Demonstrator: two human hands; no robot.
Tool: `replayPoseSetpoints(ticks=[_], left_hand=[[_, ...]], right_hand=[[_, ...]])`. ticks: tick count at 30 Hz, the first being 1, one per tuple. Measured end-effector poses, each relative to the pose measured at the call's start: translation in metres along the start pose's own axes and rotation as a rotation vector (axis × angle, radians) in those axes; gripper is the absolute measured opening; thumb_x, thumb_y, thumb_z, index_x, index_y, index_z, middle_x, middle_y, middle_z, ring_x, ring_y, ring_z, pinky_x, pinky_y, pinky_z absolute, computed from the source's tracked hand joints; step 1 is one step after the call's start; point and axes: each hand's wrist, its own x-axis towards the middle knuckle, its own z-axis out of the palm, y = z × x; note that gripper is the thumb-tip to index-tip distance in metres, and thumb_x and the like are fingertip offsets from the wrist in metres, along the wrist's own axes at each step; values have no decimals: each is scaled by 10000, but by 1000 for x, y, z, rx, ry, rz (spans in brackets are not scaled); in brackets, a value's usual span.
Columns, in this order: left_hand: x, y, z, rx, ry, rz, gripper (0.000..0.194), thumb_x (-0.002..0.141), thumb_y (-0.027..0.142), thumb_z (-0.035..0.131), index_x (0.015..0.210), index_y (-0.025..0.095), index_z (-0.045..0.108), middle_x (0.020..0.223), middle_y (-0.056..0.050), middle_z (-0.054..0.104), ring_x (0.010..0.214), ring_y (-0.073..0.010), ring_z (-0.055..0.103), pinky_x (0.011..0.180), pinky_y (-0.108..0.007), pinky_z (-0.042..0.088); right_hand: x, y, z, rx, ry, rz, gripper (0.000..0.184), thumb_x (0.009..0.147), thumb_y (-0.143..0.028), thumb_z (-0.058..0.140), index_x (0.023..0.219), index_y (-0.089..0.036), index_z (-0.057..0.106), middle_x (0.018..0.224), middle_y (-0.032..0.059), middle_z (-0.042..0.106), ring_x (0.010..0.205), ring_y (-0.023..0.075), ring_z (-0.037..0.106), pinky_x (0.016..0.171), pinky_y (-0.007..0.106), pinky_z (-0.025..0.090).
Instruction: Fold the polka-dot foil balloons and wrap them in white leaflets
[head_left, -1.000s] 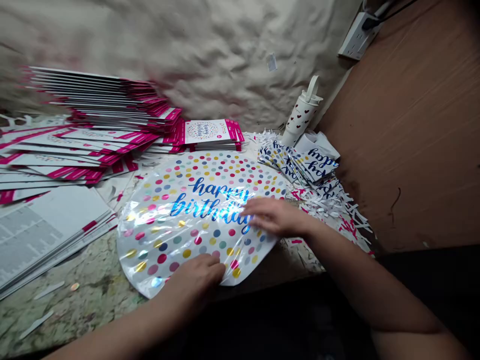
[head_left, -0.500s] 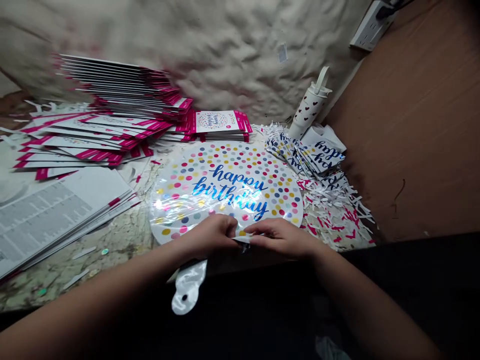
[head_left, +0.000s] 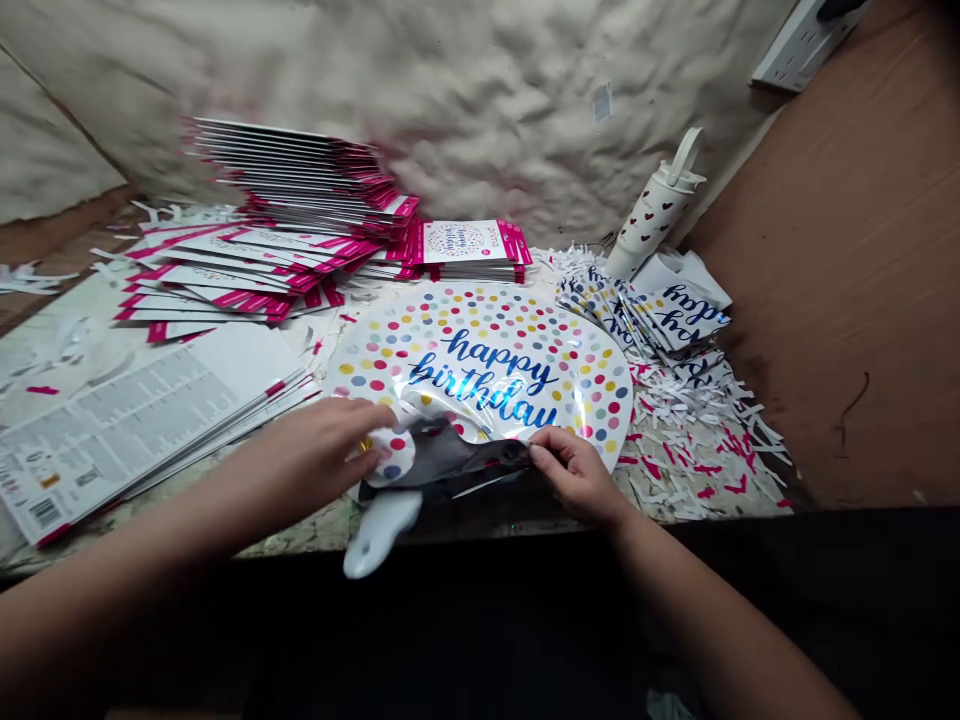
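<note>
A flat round foil balloon (head_left: 480,330) with colored dots and blue "happy birthday" lettering lies on the table. Its near edge is folded back, baring a dark grey underside (head_left: 457,460). The white tail (head_left: 382,535) with a small hole sticks out past the table's front edge. My right hand (head_left: 577,475) pinches the folded near edge between thumb and fingers. At the left end of the fold is my left hand (head_left: 334,445), fingers and thumb apart beside the dotted flap; whether it touches the foil is hard to tell.
Pink-edged printed cards (head_left: 300,190) are piled at the back left, with larger printed sheets (head_left: 165,420) in front. A heart-patterned bottle (head_left: 652,215), folded balloons (head_left: 675,315) and shredded paper (head_left: 697,440) are on the right. A power strip (head_left: 806,45) hangs on the wall.
My hands were together at the balloon's near edge; now they are apart, the left moved leftward. The near edge has been folded up, showing its grey underside. The view has shifted left.
</note>
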Motion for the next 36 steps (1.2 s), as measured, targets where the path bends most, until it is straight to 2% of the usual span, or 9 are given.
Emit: replayPoseSetpoints(ticks=[3,6,11,15,20,26,29,33,36], left_hand=[[-4,-11,8,-79,-5,-41,556,741,442,567,1225,186,467,1107,-95,593,950,-244,567,793,-312,448],[-7,-5,27,-238,-90,25,579,736,417,587,1248,180,455,1145,-97,576,1002,-240,556,833,-312,456],[-15,0,45,-366,-60,194,743,666,524,656,1290,206,406,1272,-107,488,1140,-269,470,942,-356,410],[-12,4,37,-296,-87,198,320,841,415,472,1009,182,614,1021,-76,634,998,-216,560,896,-307,442],[-8,12,31,-351,-110,177,331,872,356,431,1146,236,574,1222,-26,573,1115,-195,526,971,-292,400],[-8,-11,62,-59,-18,299,280,834,252,486,1088,256,603,1278,-42,536,1207,-237,453,1047,-429,303],[-12,-22,75,-26,35,393,295,888,164,372,1052,234,607,1246,-52,563,1206,-201,461,1041,-390,330],[-15,-26,81,-25,75,421,301,905,159,343,1020,210,616,1239,-61,567,1212,-201,454,1044,-387,329],[-11,-24,83,-65,58,369,314,908,193,348,1098,229,596,1275,-53,536,1222,-199,441,1040,-385,334]], right_hand=[[-1,1,3,25,6,-16,160,843,-304,462,736,-193,506,674,-11,488,631,122,464,600,238,397],[-6,1,9,-46,-6,-50,105,815,-260,498,735,-194,509,664,-13,474,628,125,449,607,248,386],[-14,4,17,-22,60,-33,81,835,-253,465,812,-195,516,711,1,494,636,127,460,601,254,393],[-17,4,19,-40,109,-63,36,812,-228,478,810,-206,506,750,10,523,669,136,496,630,264,421],[-17,1,24,-147,77,-175,101,708,-146,538,747,-219,481,812,19,580,771,158,551,723,290,450],[-20,0,25,-251,27,-148,170,671,-128,514,802,-228,472,974,42,607,927,180,573,785,305,477],[-22,-6,12,-520,-93,-7,493,635,-108,515,1114,-221,473,1250,83,517,1162,232,476,945,378,416],[-22,-14,-13,-846,-115,323,578,647,-65,469,1211,-188,485,1163,133,592,1034,284,580,857,435,471],[-22,-15,-20,-870,-211,204,662,604,-9,455,1235,-204,502,1279,103,521,1181,282,477,965,471,398]])
